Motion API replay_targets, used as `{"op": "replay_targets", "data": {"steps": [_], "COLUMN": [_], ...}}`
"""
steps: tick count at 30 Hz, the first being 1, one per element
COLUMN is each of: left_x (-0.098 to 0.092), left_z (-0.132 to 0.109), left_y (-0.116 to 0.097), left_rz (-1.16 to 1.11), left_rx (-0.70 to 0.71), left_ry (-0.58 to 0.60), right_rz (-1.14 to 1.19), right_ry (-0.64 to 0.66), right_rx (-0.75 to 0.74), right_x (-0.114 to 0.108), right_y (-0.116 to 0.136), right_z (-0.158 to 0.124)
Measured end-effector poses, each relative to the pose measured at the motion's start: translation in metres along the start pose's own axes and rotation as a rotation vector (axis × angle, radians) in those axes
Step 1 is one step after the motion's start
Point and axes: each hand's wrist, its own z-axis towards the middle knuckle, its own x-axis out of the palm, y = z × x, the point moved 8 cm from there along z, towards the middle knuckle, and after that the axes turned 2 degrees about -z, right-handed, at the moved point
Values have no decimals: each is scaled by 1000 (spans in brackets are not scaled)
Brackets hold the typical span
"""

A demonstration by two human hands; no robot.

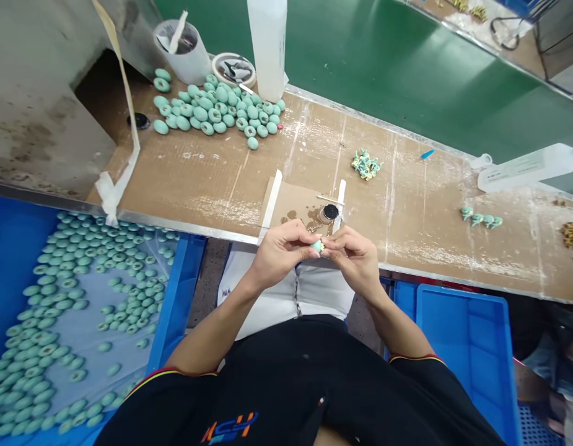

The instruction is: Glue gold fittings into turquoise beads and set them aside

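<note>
Cardboard-topped bench [174,179] is running along a green panel [360,80]. Left hand [279,251] is pinching a small mint-green piece [316,246] in a narrow fingertip grip; right hand [355,255] is pinching its yellow end. Piece is sitting between both hands at the bench's near edge, near a dark-topped jar [329,213].

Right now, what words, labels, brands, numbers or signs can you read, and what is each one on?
None reads with certainty.
Dark shirt: orange-and-blue logo, perhaps containing "H"; the rest is unclear.
Cardboard: white marks, unclear.
Back bottle: small print, too blurred.
Bottle at far right: small print, too blurred.
White cloth on the lap: dark marking, too small.
</note>
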Motion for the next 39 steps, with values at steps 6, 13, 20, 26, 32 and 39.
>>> {"op": "replay_targets", "data": {"steps": [6,13,20,26,32,39], "left_x": [1,-4,7,34,11,-52], "left_z": [-4,-7,-2,4,4,-11], "left_y": [-2,1,15,24,14,6], "left_rz": [37,58,-107,-89,118,347], "left_rx": [11,-19,-169,-220,-195,-233], "left_ry": [-1,-29,-111,-46,-116,-335], "right_rz": [-23,-5,-108,-314,-586,-873], "right_ry": [26,74,129,73,-327,-758], "right_rx": [-13,-24,-95,-204,-25,411], "right_x": [1,8,-1,-23,-137,-301], "right_y": [0,-4,4,15,-51,-136], "right_z": [0,0,5,-7,-7,-3]}}
